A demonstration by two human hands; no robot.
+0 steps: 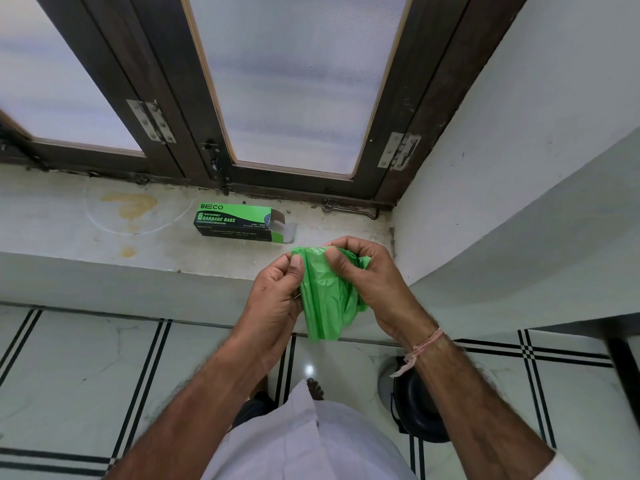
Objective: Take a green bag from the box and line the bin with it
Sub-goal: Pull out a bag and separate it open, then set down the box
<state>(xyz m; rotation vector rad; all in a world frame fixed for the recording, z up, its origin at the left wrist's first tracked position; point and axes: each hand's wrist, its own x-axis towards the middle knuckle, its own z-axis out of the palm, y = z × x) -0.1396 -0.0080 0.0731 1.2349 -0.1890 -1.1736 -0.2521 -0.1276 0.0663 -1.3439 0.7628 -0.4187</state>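
Observation:
A crumpled green bag [323,299] hangs between both hands in front of the window ledge. My left hand [277,299] pinches its top left edge with thumb and fingers. My right hand [367,275] grips the bunched top right part. The green and black garbage bag box [235,221] lies on the ledge just beyond the hands, its right end flap open. The bin [415,403], white with a dark inside, stands on the floor under my right forearm and is partly hidden by it.
The stained white window ledge [104,223] runs below a dark wooden window frame [194,133]. A white wall [519,168] closes the corner on the right. The floor is pale tile with black lines [145,375]. My bare foot [315,389] shows below.

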